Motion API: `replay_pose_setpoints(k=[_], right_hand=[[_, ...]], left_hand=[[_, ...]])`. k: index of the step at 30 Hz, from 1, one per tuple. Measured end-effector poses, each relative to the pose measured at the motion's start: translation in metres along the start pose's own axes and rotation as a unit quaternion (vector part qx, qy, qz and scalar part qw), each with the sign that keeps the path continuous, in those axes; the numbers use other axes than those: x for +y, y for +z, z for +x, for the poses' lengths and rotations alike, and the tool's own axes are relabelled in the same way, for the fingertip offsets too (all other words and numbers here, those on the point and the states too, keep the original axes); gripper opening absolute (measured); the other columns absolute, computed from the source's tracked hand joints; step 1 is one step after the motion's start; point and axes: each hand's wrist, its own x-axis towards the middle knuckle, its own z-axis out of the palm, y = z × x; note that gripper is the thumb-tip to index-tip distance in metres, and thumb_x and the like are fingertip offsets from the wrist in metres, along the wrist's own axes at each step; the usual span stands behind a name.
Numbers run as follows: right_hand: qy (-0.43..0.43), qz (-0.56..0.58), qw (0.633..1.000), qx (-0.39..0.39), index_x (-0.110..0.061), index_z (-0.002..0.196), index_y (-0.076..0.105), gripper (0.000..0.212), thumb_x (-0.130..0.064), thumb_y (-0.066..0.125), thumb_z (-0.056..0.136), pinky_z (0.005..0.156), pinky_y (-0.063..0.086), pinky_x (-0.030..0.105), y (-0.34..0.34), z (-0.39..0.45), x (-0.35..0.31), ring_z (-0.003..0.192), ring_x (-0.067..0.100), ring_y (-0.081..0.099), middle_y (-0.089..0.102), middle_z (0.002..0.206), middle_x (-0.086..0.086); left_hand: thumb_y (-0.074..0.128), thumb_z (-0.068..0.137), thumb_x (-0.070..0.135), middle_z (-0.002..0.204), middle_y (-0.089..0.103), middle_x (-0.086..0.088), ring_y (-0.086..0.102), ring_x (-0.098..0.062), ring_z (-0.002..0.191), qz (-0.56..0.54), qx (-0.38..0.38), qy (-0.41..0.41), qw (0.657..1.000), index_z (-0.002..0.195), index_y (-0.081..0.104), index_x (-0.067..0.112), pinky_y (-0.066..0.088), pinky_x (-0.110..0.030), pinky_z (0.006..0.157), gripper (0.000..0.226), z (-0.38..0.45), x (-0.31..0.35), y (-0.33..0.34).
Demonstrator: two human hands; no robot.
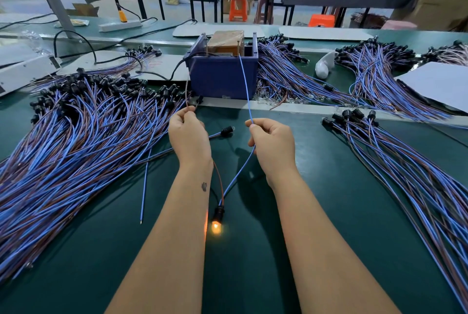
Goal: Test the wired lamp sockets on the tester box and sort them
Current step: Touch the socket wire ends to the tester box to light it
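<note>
Pinching a thin brown wire [187, 95] between thumb and fingertips, the left hand [189, 136] holds it up just in front of the blue tester box [222, 74]. The right hand [272, 141] pinches the blue wire [245, 85] in the same way, fingers curled round it. Above this grip the blue wire rises to a metal pin [238, 46] at the top of the box; whether its end touches the pin, I cannot tell. Above the left grip the brown wire goes up toward the box's left side, and its end is too thin to follow.

Below both grips the two wires run down between the forearms and meet at one black lamp socket [219, 212], which lies on the green table [253, 263]. Its small bulb [215, 228] glows orange and throws a warm light on the left forearm.

Left of the left grip lies a big heap of wired sockets [76, 131], blue and brown. Right of the right grip, well apart from it, lies a second bundle [395, 156]. Between the two hands, a little beyond them, one more socket [227, 130] rests on the table. More bundles [291, 78] lie beside the box on its right.
</note>
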Motion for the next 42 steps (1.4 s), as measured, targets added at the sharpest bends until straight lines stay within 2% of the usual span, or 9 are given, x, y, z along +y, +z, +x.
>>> replay_pose_setpoints(k=[16, 29, 42], right_hand=[[-0.008, -0.006, 1.000, 0.001, -0.014, 0.094, 0.072, 0.022, -0.008, 0.052, 0.090, 0.048, 0.039, 0.009, 0.0002, 0.0004, -0.0001, 0.045, -0.003, 0.049, 0.054, 0.051, -0.011], [-0.010, -0.024, 1.000, -0.011, -0.013, 0.093, 0.072, 0.021, -0.007, 0.052, 0.090, 0.045, 0.034, 0.007, -0.0002, 0.0001, -0.0005, 0.042, -0.003, 0.046, 0.054, 0.052, -0.009], [-0.010, -0.017, 1.000, -0.005, -0.017, 0.096, 0.072, 0.022, -0.009, 0.052, 0.091, 0.048, 0.038, 0.006, -0.0005, 0.0009, 0.0006, 0.048, -0.004, 0.050, 0.055, 0.055, -0.009]], left_hand=[[0.037, 0.094, 0.005, 0.049, 0.035, 0.011, 0.027, -0.007, 0.042, 0.068, -0.049, 0.016, 0.996, 0.091, 0.059, 0.018, 0.024, -0.019, 0.039, 0.026, -0.0026, -0.0014, 0.0023], [0.039, 0.093, 0.006, 0.043, 0.036, 0.015, 0.028, -0.005, 0.039, 0.096, -0.058, 0.023, 0.993, 0.093, 0.062, 0.015, 0.025, -0.017, 0.038, 0.025, -0.0013, -0.0042, 0.0040], [0.042, 0.090, 0.011, 0.043, 0.031, 0.013, 0.025, -0.007, 0.037, 0.144, -0.057, 0.038, 0.987, 0.085, 0.067, 0.018, 0.021, -0.017, 0.036, 0.027, -0.0014, -0.0071, 0.0036]])
